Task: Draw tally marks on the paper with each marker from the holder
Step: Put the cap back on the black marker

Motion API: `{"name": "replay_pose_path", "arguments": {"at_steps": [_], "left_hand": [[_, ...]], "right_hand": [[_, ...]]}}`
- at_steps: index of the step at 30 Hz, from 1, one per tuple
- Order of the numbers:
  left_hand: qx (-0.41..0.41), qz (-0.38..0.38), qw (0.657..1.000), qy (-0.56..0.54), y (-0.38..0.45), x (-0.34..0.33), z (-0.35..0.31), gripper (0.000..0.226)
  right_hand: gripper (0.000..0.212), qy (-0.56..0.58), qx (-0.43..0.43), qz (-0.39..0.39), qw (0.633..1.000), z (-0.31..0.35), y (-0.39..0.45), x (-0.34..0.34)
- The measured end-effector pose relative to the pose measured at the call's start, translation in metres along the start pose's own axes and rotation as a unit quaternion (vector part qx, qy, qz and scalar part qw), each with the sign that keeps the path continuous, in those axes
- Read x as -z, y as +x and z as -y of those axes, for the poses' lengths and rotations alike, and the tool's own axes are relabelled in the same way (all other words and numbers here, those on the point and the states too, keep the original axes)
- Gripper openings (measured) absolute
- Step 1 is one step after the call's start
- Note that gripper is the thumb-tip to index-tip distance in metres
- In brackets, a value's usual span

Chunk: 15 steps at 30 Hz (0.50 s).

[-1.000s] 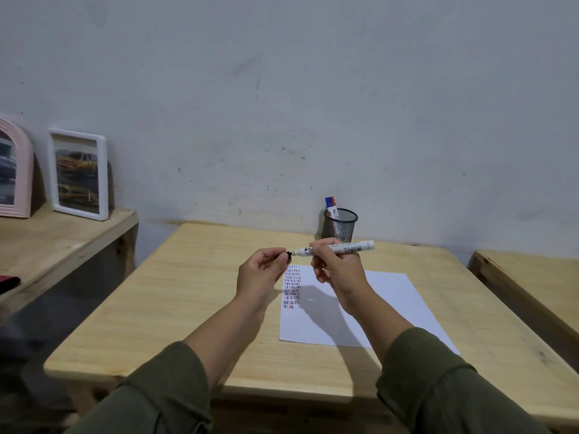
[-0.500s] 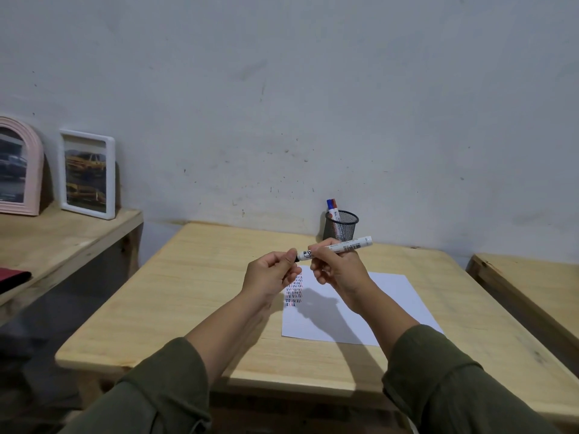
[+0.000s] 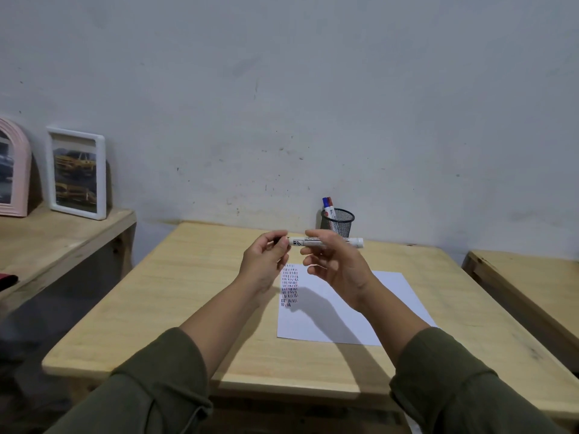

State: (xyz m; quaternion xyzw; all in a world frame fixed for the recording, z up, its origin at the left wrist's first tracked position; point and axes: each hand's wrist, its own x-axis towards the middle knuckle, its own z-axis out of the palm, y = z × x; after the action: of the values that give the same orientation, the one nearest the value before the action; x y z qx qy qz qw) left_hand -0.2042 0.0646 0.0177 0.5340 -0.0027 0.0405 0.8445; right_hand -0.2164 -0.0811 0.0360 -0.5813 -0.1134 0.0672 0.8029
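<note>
A white marker (image 3: pixel 326 242) lies level in the air above the wooden table (image 3: pixel 194 296), held between both hands. My right hand (image 3: pixel 335 267) grips its barrel. My left hand (image 3: pixel 264 261) pinches the dark cap at its left end. Below them lies a white sheet of paper (image 3: pixel 385 305) with rows of black, red and blue tally marks (image 3: pixel 289 288) down its left side. A black mesh holder (image 3: pixel 337 222) stands at the back of the table near the wall, with a red and a blue marker (image 3: pixel 327 205) sticking out.
A side shelf (image 3: pixel 56 242) on the left carries a white photo frame (image 3: pixel 76 172) and a pink arched frame (image 3: pixel 12 169). Another wooden table (image 3: pixel 529 289) stands to the right. A grey wall rises behind.
The marker has tipped from a slant to level. My left hand has closed in on its left end, and the bare tip seen a second ago is now hidden by the cap.
</note>
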Motion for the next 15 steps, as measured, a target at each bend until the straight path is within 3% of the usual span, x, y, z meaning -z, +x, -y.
{"name": "replay_pose_path", "arguments": {"at_steps": [5, 11, 15], "left_hand": [[0.000, -0.008, 0.999, -0.040, 0.025, -0.015, -0.005, 0.027], [-0.002, 0.010, 1.000, 0.002, 0.066, -0.050, -0.002, 0.030], [-0.016, 0.017, 0.996, 0.089, 0.106, -0.074, 0.003, 0.023]], "right_hand": [[0.050, 0.052, -0.046, 0.028, 0.997, 0.010, 0.007, 0.024], [0.017, -0.050, -0.031, -0.003, 0.998, 0.013, 0.031, 0.051], [0.023, -0.122, -0.025, -0.046, 0.991, 0.028, 0.063, 0.069]]}}
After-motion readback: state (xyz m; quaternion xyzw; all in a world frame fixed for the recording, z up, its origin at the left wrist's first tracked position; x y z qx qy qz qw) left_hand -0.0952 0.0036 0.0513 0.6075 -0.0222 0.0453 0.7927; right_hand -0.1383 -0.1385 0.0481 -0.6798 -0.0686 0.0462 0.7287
